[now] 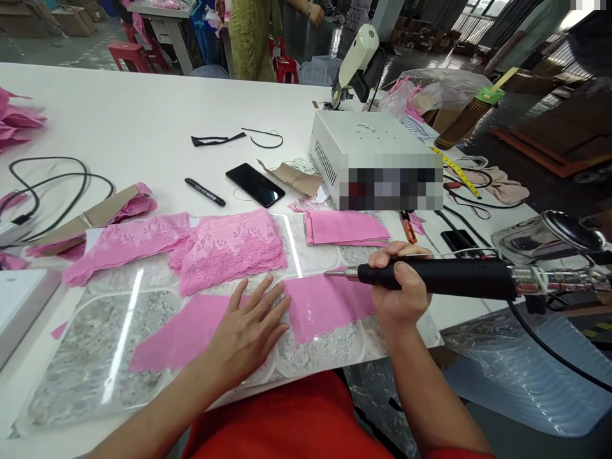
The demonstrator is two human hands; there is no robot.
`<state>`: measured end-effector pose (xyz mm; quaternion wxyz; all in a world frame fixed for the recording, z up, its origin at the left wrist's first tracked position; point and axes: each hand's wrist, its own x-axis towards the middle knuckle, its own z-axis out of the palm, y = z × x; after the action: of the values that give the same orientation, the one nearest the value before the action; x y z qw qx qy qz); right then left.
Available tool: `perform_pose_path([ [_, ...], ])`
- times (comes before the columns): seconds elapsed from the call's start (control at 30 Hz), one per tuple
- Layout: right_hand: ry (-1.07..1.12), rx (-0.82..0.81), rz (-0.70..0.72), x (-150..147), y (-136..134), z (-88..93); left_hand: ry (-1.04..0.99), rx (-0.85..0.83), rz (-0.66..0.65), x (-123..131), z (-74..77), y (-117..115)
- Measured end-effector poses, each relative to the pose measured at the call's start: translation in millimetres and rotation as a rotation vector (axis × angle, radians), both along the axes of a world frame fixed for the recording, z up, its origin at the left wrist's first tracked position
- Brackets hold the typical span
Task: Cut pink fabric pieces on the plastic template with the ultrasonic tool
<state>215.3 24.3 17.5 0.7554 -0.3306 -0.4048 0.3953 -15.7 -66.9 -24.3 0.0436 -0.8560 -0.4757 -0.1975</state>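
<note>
My left hand (251, 331) lies flat with fingers spread on a pink fabric strip (315, 306) that rests on a clear glass plate (95, 357) over white lace. My right hand (399, 284) is wrapped round a black handheld cutting tool (444, 277); its metal tip points left and sits just above the strip's upper edge. A thick black cable runs from the tool's rear off to the right. Above the left hand lies a folded pile of pink lace (232, 248), and a folded pink fabric piece (344, 227) sits further right.
A white control box (368, 146) stands behind the work area, with a black phone (255, 184), a marker (205, 192), a yellow tape measure (456, 171) and orange snips (408, 226) around it. Black cables (52, 185) loop at left. A person in green stands beyond the table.
</note>
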Motion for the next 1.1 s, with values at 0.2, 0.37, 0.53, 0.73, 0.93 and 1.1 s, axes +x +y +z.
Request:
perform_pose_path([
  [0.2,0.044,0.015,-0.204,23.1,6.5,6.8,-0.034,-0.004,0.008,-0.5,-1.7,-0.5],
  [0.37,0.029,0.027,-0.194,25.9,6.8,1.5,-0.022,0.030,-0.016,-0.4,-1.7,0.2],
  [0.53,0.010,0.043,-0.176,21.3,8.1,-1.9,-0.046,0.029,-0.011,0.0,-1.0,0.8],
  [0.73,-0.011,0.020,-0.168,19.5,9.6,-2.7,-0.038,0.033,-0.015,-0.5,-2.2,1.5],
  [0.93,-0.018,0.033,-0.178,21.6,11.9,-1.5,-0.060,0.051,-0.031,-0.7,-3.7,3.4],
  [1.1,0.059,0.009,-0.238,41.3,2.9,0.8,-0.074,0.041,-0.036,-0.4,-2.7,4.2],
])
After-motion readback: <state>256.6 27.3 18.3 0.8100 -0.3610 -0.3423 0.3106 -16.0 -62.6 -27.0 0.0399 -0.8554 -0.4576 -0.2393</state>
